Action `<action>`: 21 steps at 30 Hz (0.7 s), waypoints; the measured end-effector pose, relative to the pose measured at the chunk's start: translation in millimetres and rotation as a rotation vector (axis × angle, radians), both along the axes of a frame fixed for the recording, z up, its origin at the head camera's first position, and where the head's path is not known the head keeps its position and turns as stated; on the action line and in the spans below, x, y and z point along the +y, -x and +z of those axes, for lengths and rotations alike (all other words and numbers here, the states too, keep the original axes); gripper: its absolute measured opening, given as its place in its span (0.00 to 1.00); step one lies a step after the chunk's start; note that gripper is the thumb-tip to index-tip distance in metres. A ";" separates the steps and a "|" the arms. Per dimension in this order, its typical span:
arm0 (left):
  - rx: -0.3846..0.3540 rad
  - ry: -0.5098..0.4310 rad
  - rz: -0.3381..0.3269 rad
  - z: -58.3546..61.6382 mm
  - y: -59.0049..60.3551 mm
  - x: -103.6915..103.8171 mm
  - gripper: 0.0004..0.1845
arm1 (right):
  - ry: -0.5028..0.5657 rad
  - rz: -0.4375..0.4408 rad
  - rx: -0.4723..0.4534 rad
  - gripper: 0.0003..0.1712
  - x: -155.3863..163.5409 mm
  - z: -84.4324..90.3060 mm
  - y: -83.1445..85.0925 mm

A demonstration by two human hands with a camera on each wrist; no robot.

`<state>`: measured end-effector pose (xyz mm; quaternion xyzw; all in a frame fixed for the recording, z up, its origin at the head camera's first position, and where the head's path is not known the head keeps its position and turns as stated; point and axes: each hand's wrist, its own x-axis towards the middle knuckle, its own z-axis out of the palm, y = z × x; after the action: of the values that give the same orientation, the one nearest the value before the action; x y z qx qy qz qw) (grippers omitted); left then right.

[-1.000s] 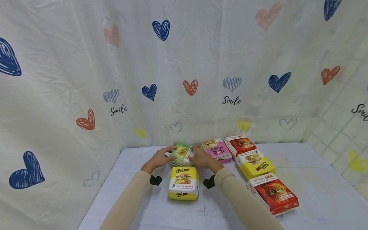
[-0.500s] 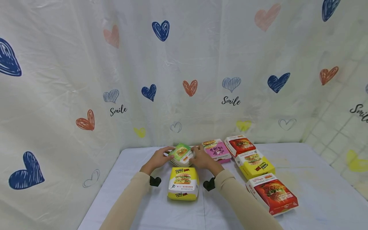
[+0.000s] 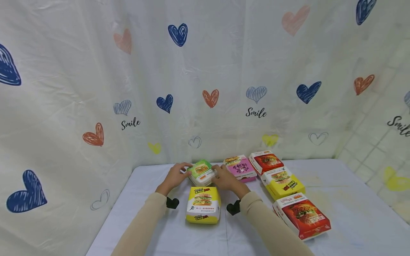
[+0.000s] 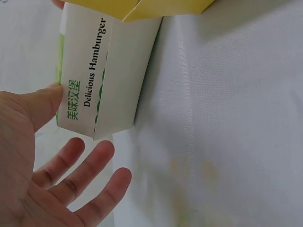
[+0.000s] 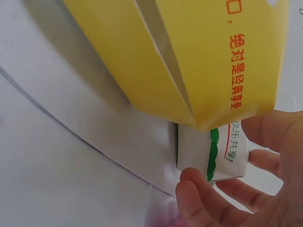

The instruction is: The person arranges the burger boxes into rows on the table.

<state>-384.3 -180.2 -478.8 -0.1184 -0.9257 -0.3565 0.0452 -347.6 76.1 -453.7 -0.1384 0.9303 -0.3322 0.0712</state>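
A green-and-white hamburger box (image 3: pixel 202 172) lies near the back of the table between my two hands, turned at a slant. The thumb of my left hand (image 3: pixel 174 177) touches its top edge, while three other fingers spread loosely beside its corner in the left wrist view. At the opposite side, my right hand (image 3: pixel 225 178) touches the box with loosely bent fingers; the yellow box partly hides this contact in the right wrist view. That yellow-and-white burger box (image 3: pixel 203 205) sits directly in front of the green one, between my wrists.
To the right stand a pink burger box (image 3: pixel 240 168), a red one (image 3: pixel 266 161) and a yellow one (image 3: pixel 283 181) close together. Another red box (image 3: pixel 302 216) lies nearer the front right. A white curtain (image 3: pixel 224 64) with printed hearts hangs behind the table (image 3: pixel 339 206).
The green-and-white box has turned clockwise between my hands, its white half swinging toward the front. Both hands have stayed almost in place; the other boxes have not moved.
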 end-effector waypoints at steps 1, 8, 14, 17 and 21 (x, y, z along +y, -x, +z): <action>0.006 0.004 0.006 -0.6 0.4 0.3 0.18 | -0.004 0.001 -0.005 0.31 0.5 0.2 -0.3; -0.008 0.027 0.035 -2.1 0.5 3.5 0.19 | -0.007 -0.021 -0.017 0.32 0.5 2.0 -3.5; -0.040 0.033 0.029 -0.2 -2.0 7.5 0.22 | 0.001 -0.036 -0.007 0.32 -0.6 -1.0 -4.1; -0.058 0.028 0.017 0.1 -3.1 8.6 0.24 | 0.001 -0.043 -0.004 0.33 -1.3 -3.6 -4.3; -0.090 0.024 0.000 0.4 -4.8 8.6 0.28 | 0.023 -0.059 -0.008 0.33 -1.8 -3.7 -6.5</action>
<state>-379.4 -171.6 -478.4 -0.1025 -0.9310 -0.3504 0.0021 -341.2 74.3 -457.4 -0.1105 0.9297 -0.3454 0.0637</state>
